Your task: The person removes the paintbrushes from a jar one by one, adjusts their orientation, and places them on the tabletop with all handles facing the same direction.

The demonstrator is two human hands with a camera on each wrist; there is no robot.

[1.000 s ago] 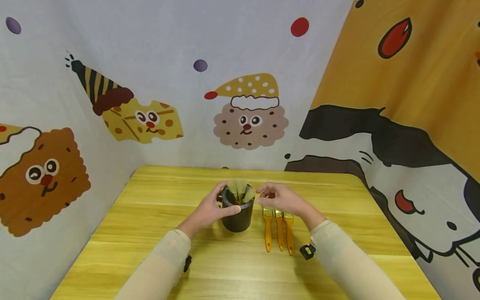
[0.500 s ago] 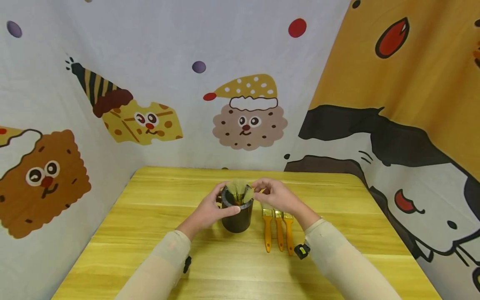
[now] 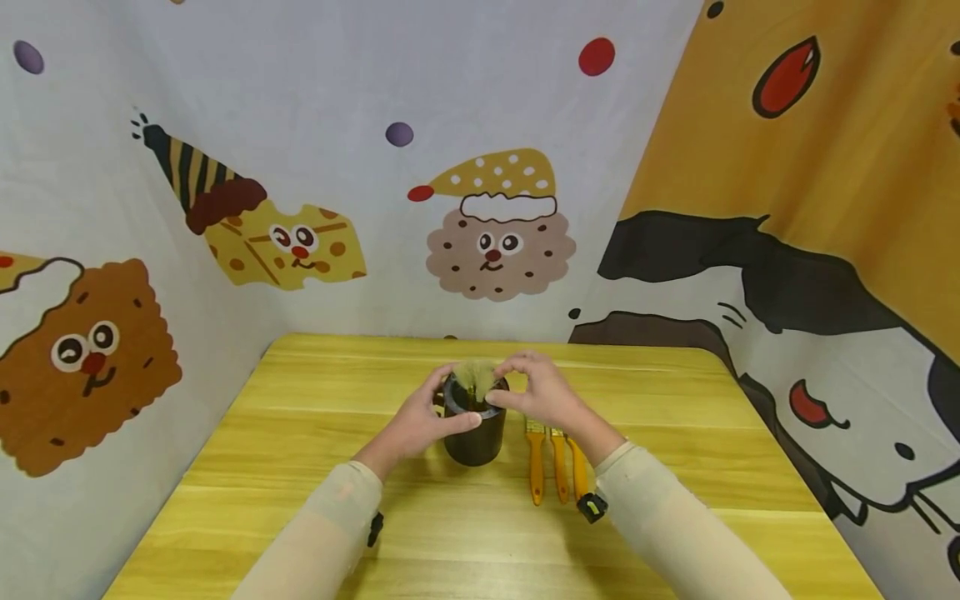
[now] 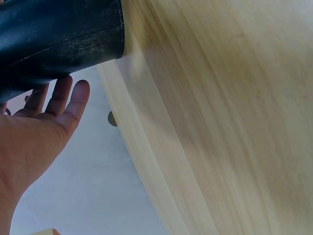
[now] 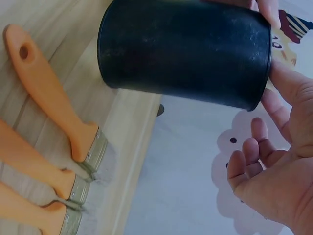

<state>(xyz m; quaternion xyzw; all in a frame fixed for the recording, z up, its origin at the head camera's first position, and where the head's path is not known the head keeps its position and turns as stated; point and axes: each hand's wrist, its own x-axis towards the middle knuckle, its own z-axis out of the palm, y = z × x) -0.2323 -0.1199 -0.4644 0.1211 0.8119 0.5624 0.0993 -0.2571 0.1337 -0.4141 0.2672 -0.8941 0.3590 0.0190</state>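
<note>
A black cylindrical cup (image 3: 477,442) stands upright on the table, holding paintbrushes (image 3: 472,375) with their pale bristles fanned above the rim. My left hand (image 3: 420,418) grips the cup from the left, its thumb across the front near the rim and the other fingers behind. From the right, my right hand (image 3: 546,397) reaches over the rim and pinches one brush's bristles between thumb and index finger. Its other fingers curl loosely outside the cup in the right wrist view. The handles inside the cup are hidden.
Three paintbrushes with orange handles (image 5: 49,88) lie side by side just right of the cup, partly under my right forearm. The wooden table (image 3: 300,467) ends at a printed cloth backdrop (image 3: 337,125) behind and at both sides.
My right hand has moved left from beside the cup onto the rim and bristles. The right-leaning brush has shifted left against the others. My left hand and the cup have stayed put.
</note>
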